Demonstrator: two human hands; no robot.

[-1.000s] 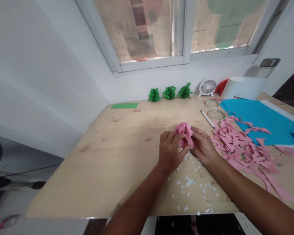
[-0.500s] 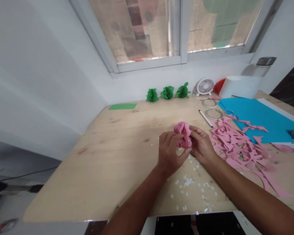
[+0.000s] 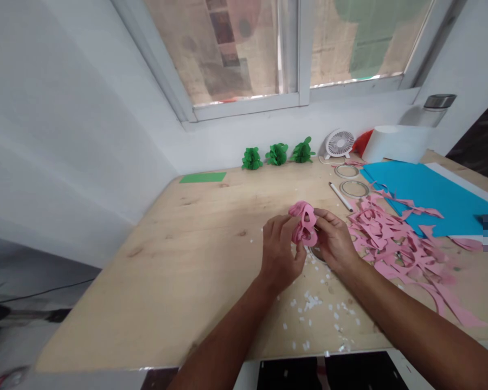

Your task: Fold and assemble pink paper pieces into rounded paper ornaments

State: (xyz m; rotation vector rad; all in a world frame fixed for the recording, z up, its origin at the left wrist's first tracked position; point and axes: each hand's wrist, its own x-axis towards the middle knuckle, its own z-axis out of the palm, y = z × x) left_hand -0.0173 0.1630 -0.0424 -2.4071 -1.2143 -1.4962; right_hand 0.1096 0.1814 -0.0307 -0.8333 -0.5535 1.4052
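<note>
A pink layered paper flower (image 3: 303,208) is held up over the table between my two hands. My left hand (image 3: 280,246) is closed around its left side, fingers behind and thumb below. At its right edge, my right hand (image 3: 336,238) pinches the paper with the fingertips; the exact grip is partly hidden. Under the right hand lies a roll of tape (image 3: 318,254), mostly covered. Small white paper bits (image 3: 311,300) are scattered on the wooden table (image 3: 158,292) just below the hands.
Pink paper scraps (image 3: 390,238) are heaped right of my right hand, by blue sheets (image 3: 423,189). Two tape rings (image 3: 353,189) and a white pen (image 3: 340,196) lie beyond. Along the wall stand green paper flowers (image 3: 277,154) and a small fan (image 3: 339,144). A green strip (image 3: 203,177) lies back left.
The front layer of the pink paper flower has turned to face the camera more, showing its loops. My left thumb has drawn back down and left from its lower edge.
</note>
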